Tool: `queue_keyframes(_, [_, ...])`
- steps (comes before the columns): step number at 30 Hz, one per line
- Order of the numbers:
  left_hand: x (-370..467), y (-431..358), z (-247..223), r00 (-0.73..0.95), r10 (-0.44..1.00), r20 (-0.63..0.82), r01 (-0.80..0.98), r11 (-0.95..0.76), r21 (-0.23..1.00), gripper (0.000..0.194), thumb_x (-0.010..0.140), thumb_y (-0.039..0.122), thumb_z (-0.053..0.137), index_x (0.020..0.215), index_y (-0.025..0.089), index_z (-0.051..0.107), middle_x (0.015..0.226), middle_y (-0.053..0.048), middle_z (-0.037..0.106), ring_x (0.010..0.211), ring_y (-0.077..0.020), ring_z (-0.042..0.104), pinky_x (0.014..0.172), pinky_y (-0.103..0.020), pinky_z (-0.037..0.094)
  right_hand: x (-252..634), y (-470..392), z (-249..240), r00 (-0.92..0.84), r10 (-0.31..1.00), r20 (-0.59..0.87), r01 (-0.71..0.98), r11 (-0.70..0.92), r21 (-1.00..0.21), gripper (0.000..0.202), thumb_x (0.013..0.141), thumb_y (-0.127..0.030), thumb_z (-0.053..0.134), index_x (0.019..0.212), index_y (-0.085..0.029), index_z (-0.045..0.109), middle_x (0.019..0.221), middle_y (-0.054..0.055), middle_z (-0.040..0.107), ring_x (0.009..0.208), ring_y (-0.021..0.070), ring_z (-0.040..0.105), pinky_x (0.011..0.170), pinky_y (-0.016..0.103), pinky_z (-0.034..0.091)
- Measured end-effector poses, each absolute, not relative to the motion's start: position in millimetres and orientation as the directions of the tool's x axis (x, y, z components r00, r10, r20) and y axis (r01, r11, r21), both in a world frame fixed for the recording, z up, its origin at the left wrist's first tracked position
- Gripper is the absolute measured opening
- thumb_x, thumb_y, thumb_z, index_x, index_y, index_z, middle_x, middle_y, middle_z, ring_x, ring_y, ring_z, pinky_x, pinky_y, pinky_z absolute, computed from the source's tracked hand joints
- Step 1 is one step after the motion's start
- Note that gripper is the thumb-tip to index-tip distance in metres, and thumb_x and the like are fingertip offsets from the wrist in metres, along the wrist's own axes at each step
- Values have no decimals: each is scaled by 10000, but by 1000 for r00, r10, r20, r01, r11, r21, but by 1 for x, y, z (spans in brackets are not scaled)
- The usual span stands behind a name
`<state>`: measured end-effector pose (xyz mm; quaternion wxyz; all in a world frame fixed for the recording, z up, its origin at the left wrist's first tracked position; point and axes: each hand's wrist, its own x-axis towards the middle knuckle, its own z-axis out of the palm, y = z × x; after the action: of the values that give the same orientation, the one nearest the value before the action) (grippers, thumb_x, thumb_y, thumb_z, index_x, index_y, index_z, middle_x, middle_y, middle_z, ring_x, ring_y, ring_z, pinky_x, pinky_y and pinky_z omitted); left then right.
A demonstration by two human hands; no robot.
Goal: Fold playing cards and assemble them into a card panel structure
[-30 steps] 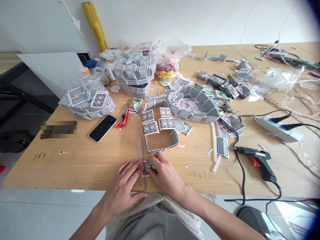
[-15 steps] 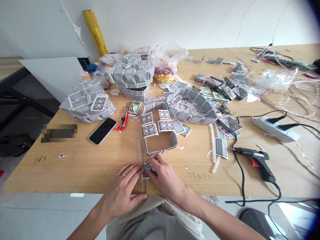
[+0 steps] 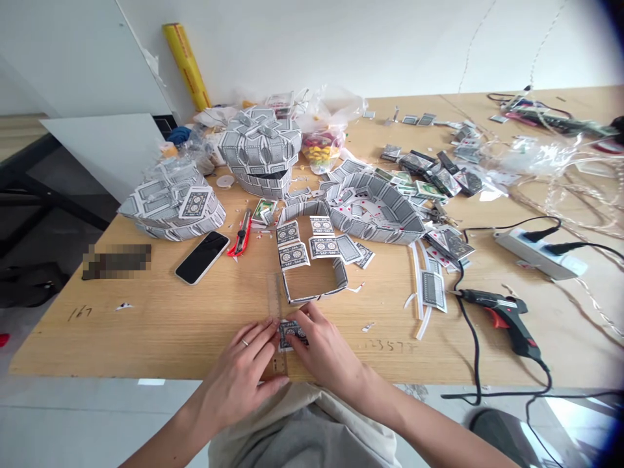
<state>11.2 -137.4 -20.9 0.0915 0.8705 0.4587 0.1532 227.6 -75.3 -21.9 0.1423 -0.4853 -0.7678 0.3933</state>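
Note:
A clear ruler lies upright in view near the table's front edge. My left hand rests on it, fingers stretched out flat and thumb apart near its lower end. Beside the ruler's right side is a patterned dark playing card. My right hand has its thumb and curled fingers on this card, covering its right part. Just beyond both hands stands an open frame made of folded cards, with several card flaps across its middle.
A phone and red utility knife lie left. Card-covered boxes and an open card tray stand behind. On the right are a glue gun, its cable and a power strip. Scraps are scattered about.
The whole view has shifted very slightly. Both hands keep almost the same place on the ruler and the playing card.

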Motion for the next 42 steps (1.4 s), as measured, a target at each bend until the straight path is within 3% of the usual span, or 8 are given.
queue_keyframes(7, [10,-136,-24,551,814,183,767,-580,275,474,1006,407,718,1398,143,674,1476,-157,699,1362,-345,664,1147,-531,572,227,-76,-19,-477,869,-132,602,214,-769,228,976,-82,643,1138,-232,700,1214,97,659,1055,262,752,933,372,594])
queue_keyframes(10, [9,-136,-24,562,809,172,769,-588,252,506,1012,417,713,1419,123,655,1491,-161,689,1363,-346,662,1145,-534,571,230,-77,-15,-435,888,-150,551,131,-824,302,969,-105,634,1239,-234,671,1245,106,697,1115,283,747,973,397,586])
queue_keyframes(12, [9,-135,-24,577,800,164,762,-599,244,526,1011,425,716,1426,110,646,1497,-165,686,1367,-348,660,1139,-533,574,234,-79,-14,-388,899,-201,452,-5,-892,347,970,-182,662,1310,-243,622,1195,91,747,1118,285,751,988,412,588])
queue_keyframes(15, [9,-135,-23,579,800,156,759,-599,256,528,1006,419,726,1419,99,644,1501,-166,683,1389,-347,648,1145,-534,572,242,-85,-17,-392,844,-366,135,-340,-930,383,986,-397,701,1312,-252,562,1115,75,798,1095,277,772,1007,434,600])
queue_keyframes(18, [8,-134,-24,563,810,161,758,-585,289,484,1008,412,726,1381,110,663,1507,-164,680,1413,-341,634,1169,-529,556,245,-93,-18,-433,747,-504,-171,-617,-768,481,970,-548,716,1308,-239,566,1260,121,790,1248,297,738,1135,489,542])
queue_keyframes(20, [7,-134,-26,558,811,174,751,-583,309,466,1013,415,722,1368,118,670,1510,-163,678,1422,-337,629,1180,-522,545,244,-100,-18,-437,718,-542,-240,-673,-699,550,955,-612,715,1331,-227,600,1379,149,746,1351,326,680,1193,533,489])
queue_keyframes(29, [6,-134,-30,525,819,233,717,-573,398,514,999,399,741,1456,197,617,1389,-108,751,1323,-310,686,1149,-508,544,237,-116,5,-475,714,-515,-69,-614,-787,680,952,-763,677,1413,-263,677,1540,110,651,1531,327,492,1308,535,310])
queue_keyframes(42, [7,-131,-27,544,791,280,704,-612,361,489,985,416,754,1404,191,643,1311,-91,790,1229,-315,725,1142,-532,526,236,-99,-7,-434,747,-504,-36,-573,-819,705,914,-787,698,1331,-219,729,1438,112,727,1443,341,581,1281,518,361])
